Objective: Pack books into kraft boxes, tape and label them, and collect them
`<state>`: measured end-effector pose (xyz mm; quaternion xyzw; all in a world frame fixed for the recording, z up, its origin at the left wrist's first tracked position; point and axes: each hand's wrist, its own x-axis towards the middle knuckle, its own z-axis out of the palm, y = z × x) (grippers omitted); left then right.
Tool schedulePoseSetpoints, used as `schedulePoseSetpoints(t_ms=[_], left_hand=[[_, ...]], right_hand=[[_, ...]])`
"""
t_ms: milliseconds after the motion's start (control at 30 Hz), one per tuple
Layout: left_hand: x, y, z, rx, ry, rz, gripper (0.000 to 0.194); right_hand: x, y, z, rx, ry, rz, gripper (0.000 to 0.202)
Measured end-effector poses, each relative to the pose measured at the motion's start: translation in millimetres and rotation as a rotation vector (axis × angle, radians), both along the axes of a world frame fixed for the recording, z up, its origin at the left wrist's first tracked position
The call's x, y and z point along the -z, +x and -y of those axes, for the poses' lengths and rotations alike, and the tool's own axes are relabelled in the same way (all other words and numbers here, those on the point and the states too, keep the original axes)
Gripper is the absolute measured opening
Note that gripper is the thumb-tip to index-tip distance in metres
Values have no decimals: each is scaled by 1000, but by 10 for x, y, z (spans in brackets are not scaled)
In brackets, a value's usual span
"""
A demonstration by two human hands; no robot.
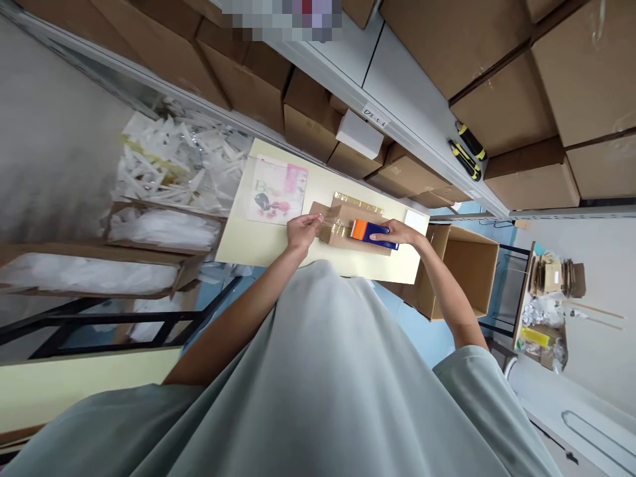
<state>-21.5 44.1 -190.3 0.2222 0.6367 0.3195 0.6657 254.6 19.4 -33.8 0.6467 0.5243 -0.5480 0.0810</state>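
A small brown cardboard box (342,216) with shiny tape on it lies on the pale yellow table (238,225). My right hand (397,233) is closed on a blue and orange box-like object (368,232) that lies over the right part of the cardboard. At the box's left end my left hand (302,232) has its fingers pinched at a cardboard flap; what lies between the fingertips is too small to make out. A printed plastic bag (277,189) lies flat to the left of the box.
Cardboard boxes (311,116) line the shelf behind the table. Yellow-black cutters (464,159) lie on the grey shelf above. A large open carton (467,265) stands right of the table. White plastic packaging (183,165) fills the left side.
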Motion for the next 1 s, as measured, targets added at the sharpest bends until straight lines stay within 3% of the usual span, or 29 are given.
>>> schedulePoseSetpoints(t_ms=[133,233,500,667,1000], left_hand=[[114,101,16,121,-151,12,24],[115,169,40,185,-156,8,19],[-90,122,33,283,92,-165,13],[-211,241,115,384,285,-267,21],[-200,406,208,180,216,-295,11]], right_hand=[[28,-65,-20,-1,-13,90,82],[46,-80,-24,2,-37,101,84],[-24,-133,38,-29,-25,181,81],[-24,-144,79,-93,31,206,76],[103,-96,32,-188,39,190,68]])
